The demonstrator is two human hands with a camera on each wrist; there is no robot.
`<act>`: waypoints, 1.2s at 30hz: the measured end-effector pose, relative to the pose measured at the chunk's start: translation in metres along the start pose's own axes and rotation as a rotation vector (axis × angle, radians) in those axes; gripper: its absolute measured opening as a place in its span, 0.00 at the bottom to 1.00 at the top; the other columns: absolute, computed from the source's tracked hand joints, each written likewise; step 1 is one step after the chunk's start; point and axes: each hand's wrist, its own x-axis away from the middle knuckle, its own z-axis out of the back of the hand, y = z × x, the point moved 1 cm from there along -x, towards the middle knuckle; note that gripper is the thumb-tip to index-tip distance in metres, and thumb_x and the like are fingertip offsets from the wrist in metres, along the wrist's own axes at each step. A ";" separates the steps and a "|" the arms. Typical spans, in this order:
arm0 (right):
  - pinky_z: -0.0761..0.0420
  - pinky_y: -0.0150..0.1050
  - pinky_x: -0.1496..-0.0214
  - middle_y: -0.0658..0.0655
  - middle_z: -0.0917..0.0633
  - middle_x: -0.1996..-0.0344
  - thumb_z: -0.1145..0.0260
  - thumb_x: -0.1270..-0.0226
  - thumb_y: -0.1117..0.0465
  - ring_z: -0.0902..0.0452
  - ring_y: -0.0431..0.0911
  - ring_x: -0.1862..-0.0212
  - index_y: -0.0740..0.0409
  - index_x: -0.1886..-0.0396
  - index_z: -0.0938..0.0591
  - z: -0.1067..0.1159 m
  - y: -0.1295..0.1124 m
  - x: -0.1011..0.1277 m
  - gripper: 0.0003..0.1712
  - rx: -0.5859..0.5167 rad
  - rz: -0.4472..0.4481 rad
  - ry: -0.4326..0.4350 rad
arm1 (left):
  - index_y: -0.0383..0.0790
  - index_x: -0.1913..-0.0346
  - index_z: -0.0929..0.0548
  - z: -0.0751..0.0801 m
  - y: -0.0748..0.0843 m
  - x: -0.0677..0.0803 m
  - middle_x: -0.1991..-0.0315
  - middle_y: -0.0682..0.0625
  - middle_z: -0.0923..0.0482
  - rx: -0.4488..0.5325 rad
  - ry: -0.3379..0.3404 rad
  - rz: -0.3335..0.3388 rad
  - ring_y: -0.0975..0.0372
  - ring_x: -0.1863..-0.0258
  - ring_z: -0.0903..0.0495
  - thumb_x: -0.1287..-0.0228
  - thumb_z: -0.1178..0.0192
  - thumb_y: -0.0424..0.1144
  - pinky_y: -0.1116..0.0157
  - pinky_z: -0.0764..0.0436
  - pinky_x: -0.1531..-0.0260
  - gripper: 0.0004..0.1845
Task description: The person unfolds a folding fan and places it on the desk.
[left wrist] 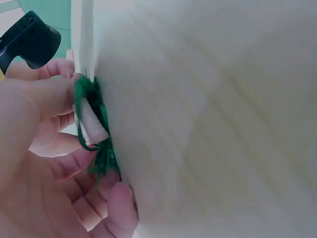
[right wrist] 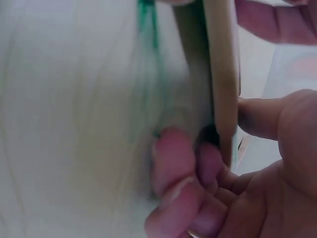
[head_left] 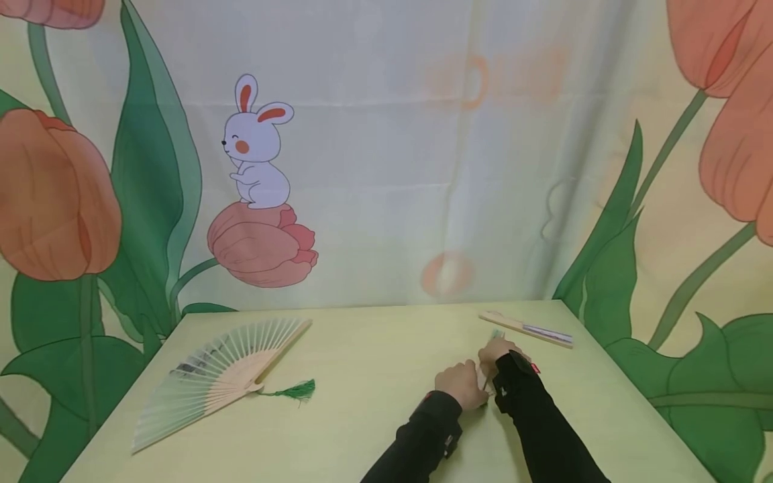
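My two hands meet over a closed wooden fan (head_left: 486, 382) on the right half of the pale yellow-green table (head_left: 374, 376). My left hand (head_left: 461, 384) pinches its pivot end (left wrist: 91, 126), where a green tassel (left wrist: 101, 158) hangs between thumb and fingers. Just beyond it, my right hand (head_left: 498, 352) grips the fan's wooden slats (right wrist: 223, 74), thumb on one side and fingertips (right wrist: 171, 158) curled under the other. Both sleeves are black. Most of the fan is hidden by the hands in the head view.
An open paper fan (head_left: 211, 376) with a green tassel (head_left: 297, 390) lies spread on the table's left side. Another closed fan (head_left: 527, 329) rests near the far right corner. A printed backdrop with tulips and a rabbit hangs behind and beside the table.
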 end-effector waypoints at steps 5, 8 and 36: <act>0.31 0.38 0.70 0.56 0.27 0.82 0.46 0.38 0.60 0.33 0.48 0.76 0.57 0.87 0.30 0.000 0.002 0.003 0.17 -0.004 0.091 0.020 | 0.43 0.68 0.25 0.000 -0.001 -0.003 0.78 0.53 0.31 0.062 -0.030 0.043 0.60 0.80 0.31 0.43 0.32 0.54 0.64 0.31 0.79 0.19; 0.30 0.34 0.75 0.55 0.24 0.86 0.47 0.40 0.64 0.28 0.46 0.80 0.60 0.88 0.26 0.002 -0.001 0.010 0.17 -0.065 0.109 0.058 | 0.44 0.76 0.27 -0.001 -0.004 -0.005 0.81 0.53 0.33 0.097 -0.056 0.049 0.60 0.82 0.33 0.43 0.34 0.55 0.64 0.34 0.81 0.20; 0.33 0.38 0.75 0.61 0.24 0.68 0.46 0.23 0.60 0.33 0.45 0.78 0.67 0.40 0.31 0.025 -0.107 0.047 0.19 -0.946 0.273 0.022 | 0.31 0.54 0.18 0.092 -0.078 -0.005 0.68 0.46 0.19 0.994 -0.074 0.021 0.57 0.69 0.18 0.25 0.51 0.50 0.57 0.15 0.67 0.23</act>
